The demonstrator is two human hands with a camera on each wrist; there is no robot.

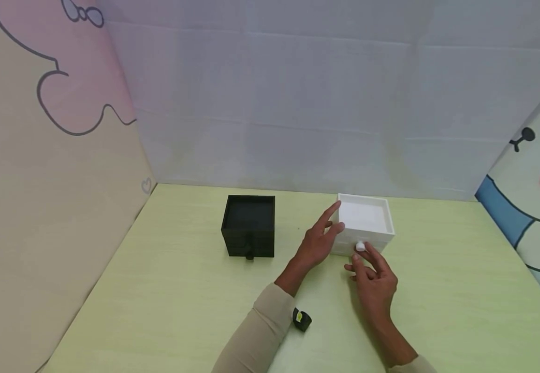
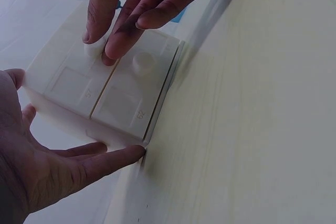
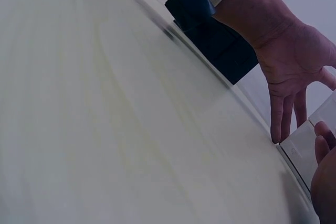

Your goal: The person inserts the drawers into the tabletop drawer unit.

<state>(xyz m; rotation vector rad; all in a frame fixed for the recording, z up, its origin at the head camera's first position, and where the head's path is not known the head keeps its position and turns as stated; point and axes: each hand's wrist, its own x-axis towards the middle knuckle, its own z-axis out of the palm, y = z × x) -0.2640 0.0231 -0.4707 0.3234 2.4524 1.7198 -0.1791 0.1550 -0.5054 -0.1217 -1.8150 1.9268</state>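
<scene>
A small white box with two stacked drawers (image 1: pixel 363 241) stands on the table, its top a shallow tray. Thumb and fingertips of my right hand (image 1: pixel 376 285) pinch the upper drawer's round white knob (image 2: pixel 93 50) at the front. Below it, the lower knob (image 2: pixel 143 64) is untouched. My left hand (image 1: pixel 316 243) rests against the box's left side with fingers spread and mostly straight, the thumb near the top front edge. Both drawers look closed in the left wrist view. In the right wrist view, much of the right hand (image 3: pixel 326 179) falls outside the frame.
A black drawer box (image 1: pixel 250 228) of similar shape stands to the left on the pale yellow-green table (image 1: pixel 172 300). A dark device with a yellow mark (image 1: pixel 302 319) sits at my left wrist. A white sheet (image 1: pixel 297 103) hangs behind, with printed panels at both sides.
</scene>
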